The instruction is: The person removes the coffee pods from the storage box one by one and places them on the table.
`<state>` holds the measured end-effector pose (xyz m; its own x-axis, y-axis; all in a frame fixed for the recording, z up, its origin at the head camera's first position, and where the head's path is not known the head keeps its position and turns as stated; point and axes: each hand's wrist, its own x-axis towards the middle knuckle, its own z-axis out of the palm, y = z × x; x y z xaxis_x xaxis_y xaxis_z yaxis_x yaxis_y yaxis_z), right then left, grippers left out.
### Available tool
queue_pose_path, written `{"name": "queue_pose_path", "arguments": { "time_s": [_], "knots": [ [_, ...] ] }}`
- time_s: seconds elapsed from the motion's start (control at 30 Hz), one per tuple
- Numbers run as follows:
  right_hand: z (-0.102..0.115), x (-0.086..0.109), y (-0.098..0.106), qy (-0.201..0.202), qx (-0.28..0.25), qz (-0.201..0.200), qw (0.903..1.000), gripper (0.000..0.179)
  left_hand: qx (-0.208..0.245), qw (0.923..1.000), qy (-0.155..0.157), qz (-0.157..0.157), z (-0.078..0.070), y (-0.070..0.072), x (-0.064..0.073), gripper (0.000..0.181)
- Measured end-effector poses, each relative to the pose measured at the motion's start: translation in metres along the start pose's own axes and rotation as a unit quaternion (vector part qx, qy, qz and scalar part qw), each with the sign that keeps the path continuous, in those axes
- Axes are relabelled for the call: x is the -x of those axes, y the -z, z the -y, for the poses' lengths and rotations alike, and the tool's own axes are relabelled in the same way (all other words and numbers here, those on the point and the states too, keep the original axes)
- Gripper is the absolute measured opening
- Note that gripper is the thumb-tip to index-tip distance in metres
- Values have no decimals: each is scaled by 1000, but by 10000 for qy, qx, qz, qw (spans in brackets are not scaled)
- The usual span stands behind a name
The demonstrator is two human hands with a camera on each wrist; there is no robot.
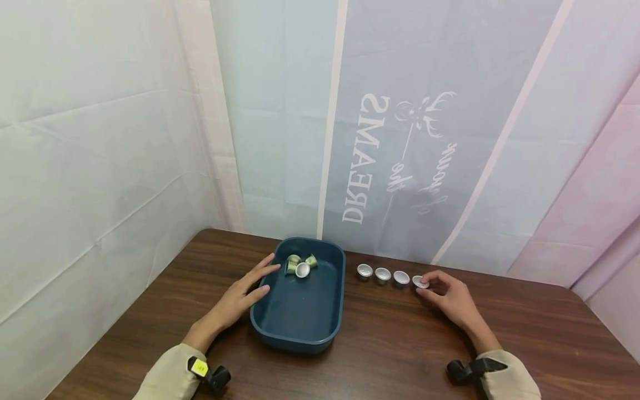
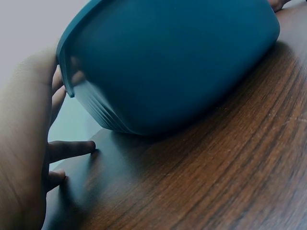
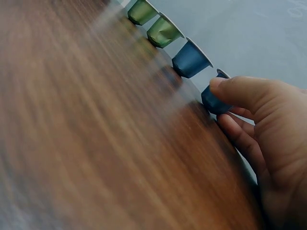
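Note:
My right hand (image 1: 452, 297) pinches a blue coffee capsule (image 3: 216, 99) between thumb and fingers at the right end of a row. Its silver lid (image 1: 419, 281) faces up in the head view. Next to it in the row stand another blue capsule (image 3: 192, 60) and two green capsules (image 3: 164, 31), lids up and slightly apart. My left hand (image 1: 235, 300) rests at the left rim of a dark blue plastic bin (image 1: 300, 340), its fingers extended over the edge. Several green capsules (image 1: 311, 261) lie at the bin's far end, one with its silver lid (image 1: 302, 270) showing.
The brown wood-grain table (image 1: 395, 350) carries the bin and the row. Behind its far edge hangs a pale printed cloth (image 1: 280, 139), with white cloth (image 1: 100, 166) along the left side.

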<state>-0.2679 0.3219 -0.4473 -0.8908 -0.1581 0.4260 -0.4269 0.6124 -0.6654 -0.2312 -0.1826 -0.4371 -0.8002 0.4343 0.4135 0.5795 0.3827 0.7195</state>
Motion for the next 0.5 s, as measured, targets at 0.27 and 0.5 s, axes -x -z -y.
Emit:
{"name": "queue_pose_path", "arguments": {
  "time_s": [0.27,0.5],
  "knots": [
    [-2,0,0,98,94,9,9999,24,26,10000,17,-10,1,-1,1,47],
    [0,0,-1,212,-75,32,9997,28,29,10000,-1,-9,1,-1,1,47]
  ]
}}
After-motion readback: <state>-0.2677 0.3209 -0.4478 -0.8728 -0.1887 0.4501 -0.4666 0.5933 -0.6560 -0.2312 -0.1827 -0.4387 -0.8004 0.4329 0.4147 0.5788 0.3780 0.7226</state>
